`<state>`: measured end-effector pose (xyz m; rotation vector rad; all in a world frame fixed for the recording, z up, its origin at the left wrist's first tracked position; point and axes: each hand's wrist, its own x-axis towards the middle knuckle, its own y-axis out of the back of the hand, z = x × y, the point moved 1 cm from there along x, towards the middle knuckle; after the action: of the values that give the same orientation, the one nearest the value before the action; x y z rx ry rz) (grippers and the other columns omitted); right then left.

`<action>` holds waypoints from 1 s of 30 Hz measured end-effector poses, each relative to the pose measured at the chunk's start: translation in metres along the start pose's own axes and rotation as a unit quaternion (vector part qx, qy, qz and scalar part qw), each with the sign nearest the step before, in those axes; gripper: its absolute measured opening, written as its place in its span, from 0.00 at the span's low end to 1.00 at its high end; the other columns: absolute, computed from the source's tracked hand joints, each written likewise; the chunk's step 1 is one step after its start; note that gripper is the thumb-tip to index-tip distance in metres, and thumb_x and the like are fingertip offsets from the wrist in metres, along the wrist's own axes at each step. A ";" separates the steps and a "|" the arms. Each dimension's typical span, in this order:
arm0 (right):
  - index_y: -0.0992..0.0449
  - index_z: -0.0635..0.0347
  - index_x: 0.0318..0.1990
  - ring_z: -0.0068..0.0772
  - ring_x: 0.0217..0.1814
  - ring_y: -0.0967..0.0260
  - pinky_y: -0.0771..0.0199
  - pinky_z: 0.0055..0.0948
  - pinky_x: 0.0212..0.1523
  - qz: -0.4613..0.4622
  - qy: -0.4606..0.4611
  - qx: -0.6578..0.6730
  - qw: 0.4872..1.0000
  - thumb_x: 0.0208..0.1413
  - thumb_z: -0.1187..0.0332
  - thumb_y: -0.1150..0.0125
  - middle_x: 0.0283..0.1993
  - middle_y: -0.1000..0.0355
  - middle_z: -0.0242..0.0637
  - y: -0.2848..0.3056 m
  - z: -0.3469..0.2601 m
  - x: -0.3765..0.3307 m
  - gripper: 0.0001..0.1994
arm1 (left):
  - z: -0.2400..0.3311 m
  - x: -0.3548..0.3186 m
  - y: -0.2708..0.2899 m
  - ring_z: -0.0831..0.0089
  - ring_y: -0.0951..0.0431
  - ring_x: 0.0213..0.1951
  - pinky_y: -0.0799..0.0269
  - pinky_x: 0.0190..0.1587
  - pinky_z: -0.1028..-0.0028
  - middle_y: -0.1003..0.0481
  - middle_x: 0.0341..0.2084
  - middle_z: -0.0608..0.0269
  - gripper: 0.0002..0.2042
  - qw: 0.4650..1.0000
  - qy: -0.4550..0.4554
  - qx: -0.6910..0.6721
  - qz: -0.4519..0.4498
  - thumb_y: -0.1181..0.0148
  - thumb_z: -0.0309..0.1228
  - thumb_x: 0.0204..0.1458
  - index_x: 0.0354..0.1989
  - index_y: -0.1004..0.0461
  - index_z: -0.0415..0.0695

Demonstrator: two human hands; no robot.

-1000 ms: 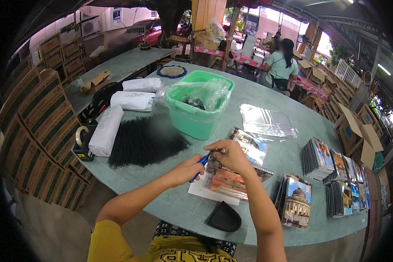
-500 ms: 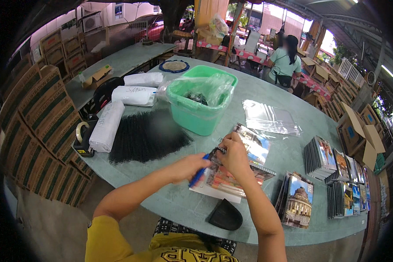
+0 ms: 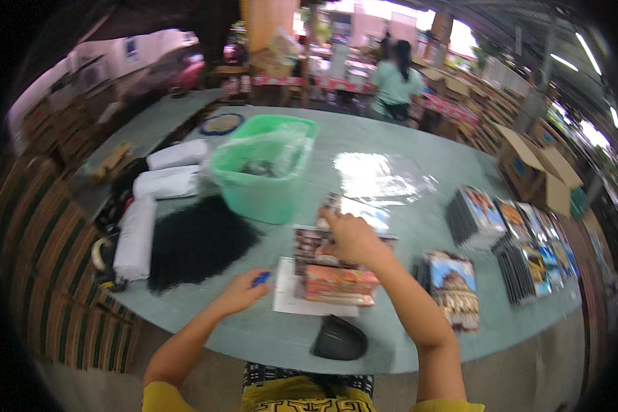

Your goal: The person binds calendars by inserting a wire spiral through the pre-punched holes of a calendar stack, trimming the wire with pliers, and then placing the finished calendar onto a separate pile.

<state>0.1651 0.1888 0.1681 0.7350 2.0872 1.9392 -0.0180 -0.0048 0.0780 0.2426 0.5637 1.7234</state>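
The right hand [image 3: 350,237] rests on top of a stack of glossy picture packs [image 3: 336,264], fingers curled over the far edge of the uppermost pack and gripping it; the stack lies on the grey-green bench [image 3: 419,172] straight ahead of the person, partly on a white sheet of paper [image 3: 288,299]. The left hand [image 3: 240,294] sits just to the left of that stack, closed around a small blue object [image 3: 261,278] whose tip pokes out toward the packs; what kind of thing it is cannot be told through the blur. Near the bench's front edge lies a dark rounded pouch [image 3: 338,338]. Further left is a spread of black strands [image 3: 196,240], with white wrapped rolls [image 3: 136,237] beside it. Behind the stack stands a green plastic tub [image 3: 264,192] lined with clear film, and a clear plastic sheet [image 3: 381,178] lies to its right. More picture packs stand in rows [image 3: 522,250] at the right.
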 end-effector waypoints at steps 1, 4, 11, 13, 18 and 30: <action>0.35 0.60 0.49 0.55 0.39 0.30 0.31 0.47 0.38 -0.094 -0.063 -0.019 0.993 0.45 0.58 0.36 0.36 0.29 0.51 -0.010 0.015 -0.018 0.25 | -0.005 -0.001 0.000 0.74 0.28 0.27 0.32 0.31 0.73 0.29 0.25 0.62 0.19 0.999 0.027 -0.038 -0.007 0.44 0.40 0.51 0.47 0.31 0.39; 0.33 0.62 0.40 0.55 0.36 0.30 0.32 0.45 0.33 0.091 -0.133 0.064 0.985 0.50 0.62 0.40 0.29 0.29 0.51 0.022 0.059 -0.070 0.15 | -0.033 0.000 -0.001 0.80 0.31 0.23 0.35 0.27 0.78 0.32 0.22 0.69 0.16 0.995 0.043 -0.091 0.000 0.44 0.37 0.51 0.44 0.30 0.41; 0.26 0.55 0.41 0.51 0.43 0.33 0.34 0.43 0.43 0.296 -0.219 -0.086 0.926 0.46 0.75 0.44 0.39 0.30 0.44 0.146 0.064 -0.173 0.12 | -0.052 0.006 0.000 0.73 0.29 0.26 0.33 0.30 0.74 0.29 0.25 0.60 0.17 0.997 0.015 0.028 0.074 0.42 0.35 0.48 0.43 0.31 0.37; 0.25 0.58 0.38 0.47 0.46 0.33 0.35 0.40 0.46 0.249 -0.151 -0.081 0.953 0.38 0.81 0.45 0.39 0.30 0.43 0.143 0.078 -0.205 0.15 | -0.054 0.004 -0.002 0.67 0.27 0.29 0.32 0.33 0.71 0.27 0.28 0.54 0.18 0.985 -0.044 0.102 0.133 0.41 0.35 0.47 0.43 0.31 0.36; 0.21 0.53 0.32 0.42 0.54 0.35 0.39 0.38 0.55 0.026 -0.303 0.185 0.935 0.29 0.89 0.51 0.46 0.28 0.36 0.032 0.153 -0.318 0.23 | -0.071 0.007 -0.003 0.51 0.29 0.38 0.33 0.40 0.63 0.29 0.35 0.47 0.18 0.959 -0.104 0.206 0.167 0.40 0.33 0.44 0.43 0.31 0.36; 0.33 0.55 0.53 0.53 0.48 0.33 0.33 0.46 0.48 0.183 0.320 0.547 0.751 0.52 0.72 0.43 0.54 0.36 0.50 0.089 -0.098 -0.201 0.19 | -0.080 0.005 -0.016 0.57 0.35 0.42 0.42 0.46 0.59 0.32 0.37 0.55 0.23 0.873 -0.113 0.415 0.231 0.39 0.39 0.39 0.45 0.31 0.42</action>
<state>0.3111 0.0079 0.2296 0.7006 3.8160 0.8903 -0.0421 -0.0166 0.0006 1.2615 1.1149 1.7649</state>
